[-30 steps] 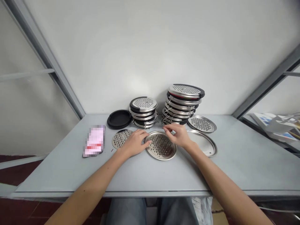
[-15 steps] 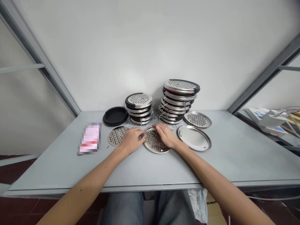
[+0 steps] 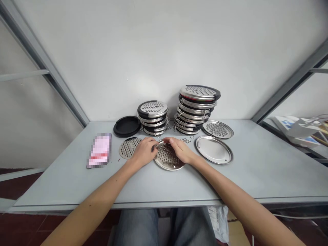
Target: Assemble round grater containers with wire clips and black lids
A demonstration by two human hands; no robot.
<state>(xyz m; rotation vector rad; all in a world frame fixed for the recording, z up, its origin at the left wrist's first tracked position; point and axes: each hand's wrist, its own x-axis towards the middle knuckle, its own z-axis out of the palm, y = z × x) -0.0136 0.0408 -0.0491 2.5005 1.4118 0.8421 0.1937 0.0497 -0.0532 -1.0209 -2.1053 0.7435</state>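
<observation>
A round metal tray with a perforated grater disc (image 3: 167, 156) in it lies on the table in front of me. My left hand (image 3: 146, 149) is at its left edge, fingers closed on a small dark thing I cannot make out. My right hand (image 3: 179, 149) rests on the tray's right side, its fingers over the far rim and not wrapped round it. Partly behind my left hand lies a loose grater disc (image 3: 127, 148). To the right are an unperforated metal tray (image 3: 214, 149) and a perforated one (image 3: 217, 129). Small metal rings and hooks (image 3: 186, 140) lie beyond my right hand.
Two stacks of black-rimmed grater units, a shorter one (image 3: 153, 118) and a taller one (image 3: 196, 109), stand near the wall. A black round ring base (image 3: 127, 126) is at the back left. A pink package (image 3: 99, 150) lies left on the grey table (image 3: 77, 184).
The metal tray with the grater disc has shifted slightly left and towards me. My right hand has moved a little with it. The view has tilted slightly.
</observation>
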